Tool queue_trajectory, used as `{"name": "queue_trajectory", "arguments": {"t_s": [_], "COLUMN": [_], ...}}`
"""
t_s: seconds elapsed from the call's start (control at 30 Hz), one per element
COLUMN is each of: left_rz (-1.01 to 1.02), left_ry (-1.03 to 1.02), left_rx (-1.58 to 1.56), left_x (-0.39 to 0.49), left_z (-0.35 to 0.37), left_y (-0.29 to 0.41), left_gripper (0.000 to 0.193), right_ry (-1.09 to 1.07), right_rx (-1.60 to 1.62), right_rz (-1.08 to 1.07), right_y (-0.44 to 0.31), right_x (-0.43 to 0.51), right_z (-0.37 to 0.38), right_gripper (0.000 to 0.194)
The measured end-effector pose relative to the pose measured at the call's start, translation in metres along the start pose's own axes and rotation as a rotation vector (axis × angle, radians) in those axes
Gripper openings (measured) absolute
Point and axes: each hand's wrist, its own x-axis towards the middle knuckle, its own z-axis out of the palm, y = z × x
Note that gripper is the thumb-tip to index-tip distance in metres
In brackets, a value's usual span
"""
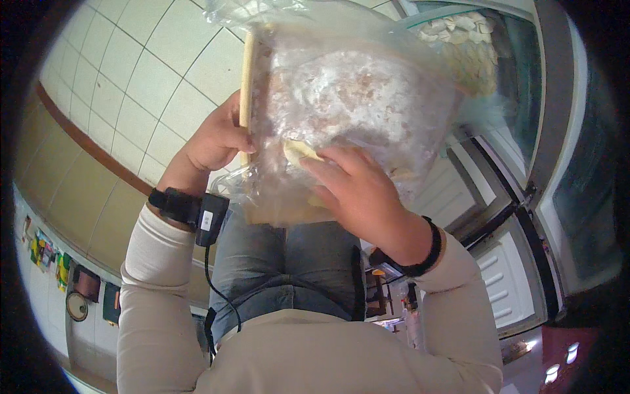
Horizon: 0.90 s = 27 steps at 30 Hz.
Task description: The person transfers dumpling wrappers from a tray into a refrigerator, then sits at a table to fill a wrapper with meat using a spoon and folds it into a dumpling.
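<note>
My left hand point(216, 135) grips the left edge of a flat wooden tray point(247, 74), thumb on top. A clear plastic bag point(305, 15) lies loosely around the tray and bunches at its far end. The tray's surface point(354, 93) is dusted with white flour. Between the fingertips and thumb of my right hand point(366, 197) is a pale, folded piece of dough, apparently a dumpling point(296, 151), low over the tray's near left part. Another pale patch shows beneath my right fingers, mostly hidden.
Beyond the tray at right, pale dumplings point(462, 54) sit in a zip-edged plastic bag. An open refrigerator point(502, 276) with ribbed white inner panels stands close on my right, its door frame point(536, 98) outermost. White floor tiles point(162, 64) spread to the left.
</note>
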Motion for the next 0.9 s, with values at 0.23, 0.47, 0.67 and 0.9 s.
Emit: {"name": "queue_trajectory", "arguments": {"t_s": [0.23,0.47,0.67,0.9], "left_rz": [-0.036,-0.090,-0.133,-0.116], "left_ry": [0.127,0.177,0.216,0.216], "left_rx": [-0.008,-0.016,0.043,-0.007], "left_x": [-0.003,-0.004,-0.008,-0.008], "left_z": [0.006,-0.006,-0.011,-0.022], "left_y": [-0.010,-0.022,-0.029,-0.044], "left_gripper": [0.098,0.099,0.099,0.102], "right_ry": [-0.105,-0.163,-0.322,0.401], "right_rx": [-0.094,0.183,1.291,0.550], "right_rz": [0.195,0.198,0.361,0.460], "right_y": [-0.006,0.007,0.074,0.238], "right_x": [0.028,0.034,-0.017,-0.110], "right_z": [0.049,0.036,-0.033,-0.082], "right_gripper": [0.021,0.020,0.032,0.036]}}
